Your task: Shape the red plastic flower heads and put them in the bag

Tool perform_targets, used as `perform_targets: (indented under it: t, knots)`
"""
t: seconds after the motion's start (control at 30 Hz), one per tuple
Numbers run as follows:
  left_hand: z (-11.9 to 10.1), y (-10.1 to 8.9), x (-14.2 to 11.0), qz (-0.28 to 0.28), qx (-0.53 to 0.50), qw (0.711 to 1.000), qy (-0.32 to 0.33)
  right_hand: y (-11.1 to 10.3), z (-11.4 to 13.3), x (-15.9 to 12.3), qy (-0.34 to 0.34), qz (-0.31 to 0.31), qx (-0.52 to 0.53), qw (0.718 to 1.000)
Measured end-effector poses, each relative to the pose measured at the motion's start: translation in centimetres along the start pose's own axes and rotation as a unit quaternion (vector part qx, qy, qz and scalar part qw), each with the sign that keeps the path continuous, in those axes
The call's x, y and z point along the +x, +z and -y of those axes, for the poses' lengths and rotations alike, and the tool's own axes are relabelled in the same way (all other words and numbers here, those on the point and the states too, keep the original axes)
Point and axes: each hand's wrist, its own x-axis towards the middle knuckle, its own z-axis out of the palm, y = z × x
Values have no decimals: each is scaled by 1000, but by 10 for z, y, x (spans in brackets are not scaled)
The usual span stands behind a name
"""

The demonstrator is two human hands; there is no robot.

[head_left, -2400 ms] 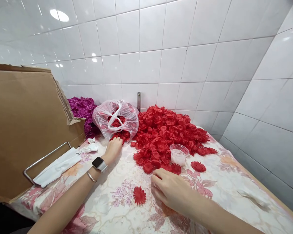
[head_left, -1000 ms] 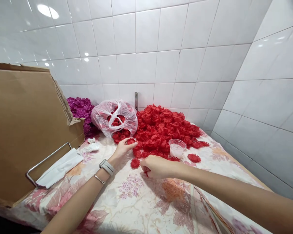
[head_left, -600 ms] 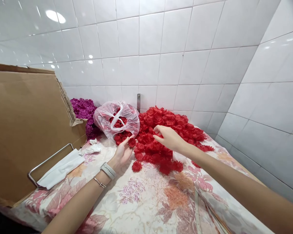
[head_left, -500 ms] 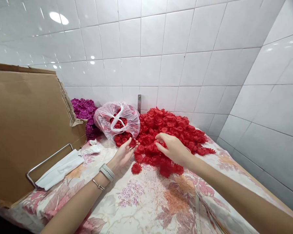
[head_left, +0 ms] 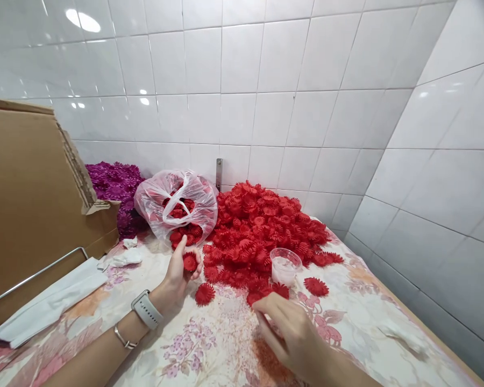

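My left hand is curled around a small red fabric flower, which faces up between the thumb and fingers. It is in front of the open mouth of a clear plastic bag of red flowers. My right hand is lower and nearer to me, palm down, thumb and fingers brought together. Its fingertips are at the front edge of a heap of red flowers; what they pinch, if anything, is hidden. Beyond this hand stands a small clear plastic cup with something whitish inside. One loose flower lies between the hands.
A cardboard box stands at the left, with purple flowers behind it. White paper and a metal wire frame lie beside the box. Another red flower is right of the cup. A tiled wall closes off the back.
My left hand now has a red flower in it. The right hand has drawn back from the heap toward me, uncovering the cup. The view has shifted right.
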Motion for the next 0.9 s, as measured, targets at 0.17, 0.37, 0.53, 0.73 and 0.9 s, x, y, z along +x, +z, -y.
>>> perform_targets:
  t: [0.17, 0.37, 0.53, 0.73, 0.9]
  knots:
    - [3, -3, 0, -45, 29, 998, 22, 0, 8, -2, -39, 30, -8, 999]
    - [7, 0, -1, -61, 46, 997, 14, 1, 6, -4, -25, 36, -9, 999]
    - [5, 0, 0, -83, 45, 995, 27, 1, 6, -6, -17, 43, -16, 999]
    - [3, -1, 2, -91, 17, 994, 51, 1, 5, -6, -24, 48, -14, 998]
    - [-1, 1, 0, -86, 13, 995, 49, 0, 5, -4, -27, 54, -14, 998]
